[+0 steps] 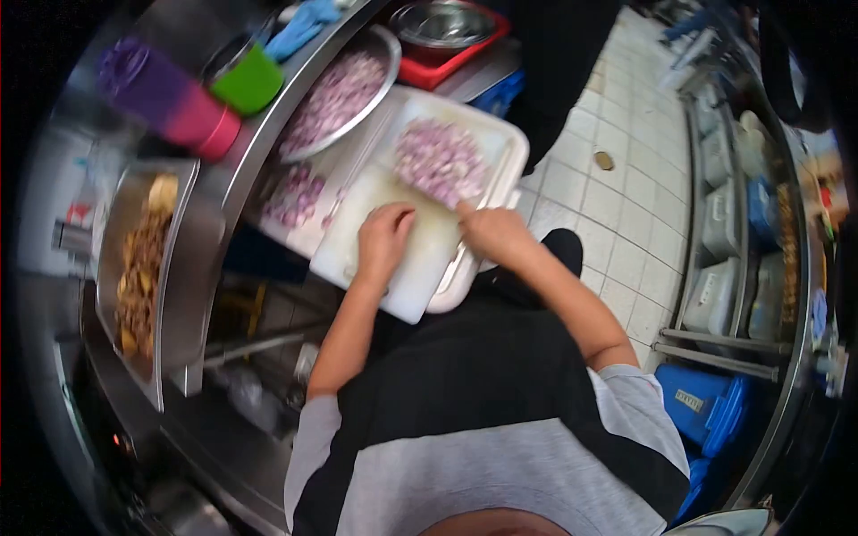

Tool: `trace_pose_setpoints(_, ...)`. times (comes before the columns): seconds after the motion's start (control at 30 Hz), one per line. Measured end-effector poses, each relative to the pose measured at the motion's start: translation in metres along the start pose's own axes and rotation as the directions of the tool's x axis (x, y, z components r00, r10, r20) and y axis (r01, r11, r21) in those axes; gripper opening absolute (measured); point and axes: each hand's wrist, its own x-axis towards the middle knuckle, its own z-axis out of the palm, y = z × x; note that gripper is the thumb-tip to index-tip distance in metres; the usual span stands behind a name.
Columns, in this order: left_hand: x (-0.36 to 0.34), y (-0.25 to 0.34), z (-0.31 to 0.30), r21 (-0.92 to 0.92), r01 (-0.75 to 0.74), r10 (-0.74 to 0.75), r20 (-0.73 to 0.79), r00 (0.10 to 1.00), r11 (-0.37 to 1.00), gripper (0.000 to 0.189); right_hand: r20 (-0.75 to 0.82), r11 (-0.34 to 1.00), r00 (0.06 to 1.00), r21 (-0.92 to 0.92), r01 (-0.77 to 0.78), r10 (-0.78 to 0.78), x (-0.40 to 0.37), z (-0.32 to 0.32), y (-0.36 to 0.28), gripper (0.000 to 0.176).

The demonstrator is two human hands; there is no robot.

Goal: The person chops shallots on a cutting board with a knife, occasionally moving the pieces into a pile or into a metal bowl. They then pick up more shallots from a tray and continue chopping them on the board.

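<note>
White board space between hands

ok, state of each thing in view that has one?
Heaped red onion: chopped
Cutting board: partly bare
Metal bowl: holding chopped onion
Food pan: holding brown food
Metal bowls in red tray: nested
Left hand: loosely curled over board
Right hand: curled, hold unclear

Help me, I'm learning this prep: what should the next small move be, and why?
Probably bring the left hand up to the near edge of the chopped onion pile to help gather it. The right hand is at that edge, while the left is over bare cutting board, apart from the pile. A bowl of similar pieces is close by.
</note>
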Motion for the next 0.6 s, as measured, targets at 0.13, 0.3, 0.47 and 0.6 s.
trace_pose_setpoints(0.13, 0.000, 0.001, -0.009, 0.099, 0.065, -0.066, 0.011, 0.998, 0.993, 0.015, -0.026, 0.999, 0.999, -0.010, 0.035, -0.035, -0.005, -0.015, -0.005, 0.020)
trace_pose_setpoints(0.3, -0.003, 0.005, -0.018, -0.055, 0.143, -0.145, -0.021, 0.989, 0.988, 0.013, -0.039, 0.995, 0.994, -0.032, 0.096, -0.097, -0.021, -0.027, -0.011, 0.022)
trace_pose_setpoints(0.47, -0.004, 0.001, -0.012, -0.045, -0.009, 0.012, 0.061, 0.998, 0.999, 0.013, 0.017, 0.994, 0.993, 0.000, 0.113, -0.113, -0.033, -0.030, -0.018, 0.025)
trace_pose_setpoints(0.6, -0.009, 0.012, -0.010, 0.058, 0.048, -0.052, 0.057, 0.997, 0.997, 0.011, 0.053, 0.996, 0.994, -0.002, 0.094, -0.094, -0.026, -0.019, -0.016, 0.025)
